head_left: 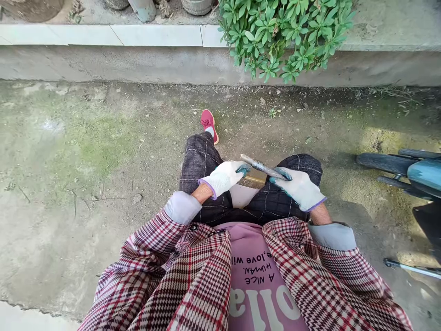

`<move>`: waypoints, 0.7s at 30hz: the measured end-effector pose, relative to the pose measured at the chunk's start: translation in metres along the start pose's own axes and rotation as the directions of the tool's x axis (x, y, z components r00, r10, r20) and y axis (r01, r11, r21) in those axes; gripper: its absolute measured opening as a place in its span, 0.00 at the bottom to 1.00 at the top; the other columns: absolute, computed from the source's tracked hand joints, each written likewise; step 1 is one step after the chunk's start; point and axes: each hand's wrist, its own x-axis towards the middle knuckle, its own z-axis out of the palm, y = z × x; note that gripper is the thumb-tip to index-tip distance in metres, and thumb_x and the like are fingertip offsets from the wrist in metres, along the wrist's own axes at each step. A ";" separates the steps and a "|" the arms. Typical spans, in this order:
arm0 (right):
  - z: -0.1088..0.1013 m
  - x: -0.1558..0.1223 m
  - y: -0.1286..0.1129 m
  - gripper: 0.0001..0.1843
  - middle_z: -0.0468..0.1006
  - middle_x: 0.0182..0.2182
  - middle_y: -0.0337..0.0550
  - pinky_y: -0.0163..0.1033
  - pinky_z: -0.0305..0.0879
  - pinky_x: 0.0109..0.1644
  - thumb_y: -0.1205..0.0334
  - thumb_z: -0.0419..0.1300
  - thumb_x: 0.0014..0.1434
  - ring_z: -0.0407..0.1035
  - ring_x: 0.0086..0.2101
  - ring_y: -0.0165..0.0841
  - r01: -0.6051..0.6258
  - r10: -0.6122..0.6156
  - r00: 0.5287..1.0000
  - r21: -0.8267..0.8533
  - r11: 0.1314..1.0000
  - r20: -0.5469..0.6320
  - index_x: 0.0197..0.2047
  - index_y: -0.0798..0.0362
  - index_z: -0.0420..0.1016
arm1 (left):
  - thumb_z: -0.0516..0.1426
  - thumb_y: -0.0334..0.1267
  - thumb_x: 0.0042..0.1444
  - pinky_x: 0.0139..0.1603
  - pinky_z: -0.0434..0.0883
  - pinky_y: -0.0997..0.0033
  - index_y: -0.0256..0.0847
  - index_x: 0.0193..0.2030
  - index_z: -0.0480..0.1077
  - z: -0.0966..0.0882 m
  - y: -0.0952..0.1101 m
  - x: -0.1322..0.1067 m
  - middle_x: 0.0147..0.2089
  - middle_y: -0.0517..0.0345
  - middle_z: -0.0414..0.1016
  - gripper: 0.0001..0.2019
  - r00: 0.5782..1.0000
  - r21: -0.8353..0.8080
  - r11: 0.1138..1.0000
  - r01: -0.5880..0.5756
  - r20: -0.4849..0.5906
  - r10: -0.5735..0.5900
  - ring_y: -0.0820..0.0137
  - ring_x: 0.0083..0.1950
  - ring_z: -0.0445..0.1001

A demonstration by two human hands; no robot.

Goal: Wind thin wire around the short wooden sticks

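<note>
My right hand (300, 187), in a white work glove with green-coated fingers, is closed round the lower end of a short rod (245, 159). The rod slants up to the left and has a pale, bare far end. Thin silvery wire (258, 166) appears to be wound around its middle. My left hand (224, 176), gloved the same way, is just left of the rod with its fingertips pinched together. I cannot make out what is between them; a fine strand may run there. Both hands are above my lap, over dark checked trousers (203, 158).
Below the hands, a pale seat (243, 195) shows between my legs. A red shoe (208, 123) rests on the concrete ground. Ahead runs a low ledge (155, 36) with pots and a leafy green plant (285, 32). To the right stands a wheeled vehicle (425, 177), partly in view.
</note>
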 end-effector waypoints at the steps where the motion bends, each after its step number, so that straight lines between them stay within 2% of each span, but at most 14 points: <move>1: 0.001 0.000 0.001 0.15 0.86 0.41 0.50 0.44 0.70 0.46 0.56 0.66 0.60 0.79 0.42 0.47 -0.023 0.024 0.999 0.039 0.999 -0.031 0.48 0.51 0.84 | 0.55 0.33 0.65 0.59 0.75 0.64 0.40 0.55 0.80 0.000 -0.003 0.001 0.53 0.50 0.84 0.16 1.000 -0.067 0.998 -0.005 -0.008 0.005 0.60 0.52 0.81; 4: 0.004 0.000 0.003 0.16 0.82 0.32 0.45 0.40 0.67 0.30 0.53 0.69 0.57 0.72 0.28 0.37 -0.108 0.133 0.989 0.293 0.950 -0.067 0.45 0.52 0.82 | 0.54 0.31 0.63 0.59 0.75 0.67 0.39 0.52 0.81 0.002 -0.009 0.003 0.51 0.54 0.85 0.16 0.999 -0.269 0.962 -0.034 -0.023 0.029 0.64 0.51 0.81; 7: 0.002 -0.001 0.001 0.20 0.75 0.24 0.37 0.36 0.58 0.18 0.47 0.73 0.51 0.62 0.19 0.29 -0.170 0.209 0.978 0.625 0.762 0.011 0.40 0.51 0.77 | 0.56 0.31 0.61 0.56 0.76 0.69 0.38 0.49 0.81 0.005 -0.010 0.004 0.49 0.55 0.86 0.15 0.999 -0.386 0.922 -0.032 -0.026 0.024 0.65 0.49 0.81; 10: -0.002 -0.006 -0.005 0.25 0.71 0.21 0.33 0.34 0.56 0.14 0.43 0.74 0.48 0.59 0.15 0.27 -0.178 0.130 0.984 0.803 0.569 0.126 0.40 0.51 0.75 | 0.59 0.34 0.60 0.52 0.78 0.69 0.42 0.47 0.82 0.009 -0.007 -0.001 0.46 0.54 0.85 0.12 0.998 -0.431 0.902 -0.034 0.029 0.051 0.64 0.48 0.81; 13: -0.001 -0.012 -0.011 0.24 0.70 0.19 0.31 0.33 0.53 0.13 0.43 0.73 0.50 0.55 0.14 0.25 -0.167 -0.029 0.978 0.859 0.484 0.206 0.40 0.52 0.74 | 0.60 0.37 0.61 0.49 0.78 0.67 0.44 0.46 0.81 0.015 -0.009 -0.012 0.43 0.54 0.84 0.09 0.994 -0.443 0.897 0.003 0.098 0.045 0.62 0.48 0.81; 15: 0.001 -0.014 -0.011 0.22 0.69 0.17 0.31 0.33 0.52 0.12 0.45 0.73 0.50 0.55 0.13 0.25 -0.195 -0.125 0.945 0.829 0.524 0.301 0.36 0.52 0.73 | 0.60 0.37 0.61 0.49 0.78 0.65 0.44 0.46 0.81 0.018 -0.014 -0.017 0.42 0.53 0.84 0.09 0.997 -0.431 0.902 0.029 0.080 0.006 0.60 0.49 0.81; 18: 0.005 -0.014 -0.010 0.19 0.71 0.17 0.34 0.32 0.55 0.14 0.47 0.72 0.49 0.59 0.14 0.26 -0.263 -0.209 0.819 0.674 0.691 0.535 0.30 0.53 0.73 | 0.59 0.36 0.62 0.51 0.77 0.65 0.44 0.46 0.80 0.018 -0.023 -0.018 0.43 0.52 0.83 0.10 0.999 -0.416 0.909 0.040 0.035 -0.027 0.59 0.52 0.80; 20: 0.005 -0.013 -0.010 0.19 0.75 0.20 0.37 0.32 0.59 0.17 0.48 0.71 0.50 0.64 0.16 0.27 -0.240 -0.226 0.733 0.555 0.796 0.642 0.34 0.55 0.78 | 0.60 0.36 0.61 0.53 0.76 0.65 0.45 0.44 0.80 0.016 -0.026 -0.013 0.44 0.53 0.83 0.08 0.999 -0.398 0.917 0.017 0.034 -0.004 0.58 0.53 0.80; 21: 0.005 -0.013 -0.010 0.20 0.78 0.22 0.38 0.33 0.61 0.19 0.47 0.70 0.51 0.65 0.18 0.28 -0.192 -0.232 0.712 0.503 0.843 0.662 0.38 0.56 0.80 | 0.61 0.36 0.60 0.54 0.76 0.66 0.46 0.42 0.80 0.014 -0.026 -0.009 0.43 0.54 0.83 0.07 0.999 -0.381 0.924 -0.003 0.030 0.016 0.58 0.54 0.80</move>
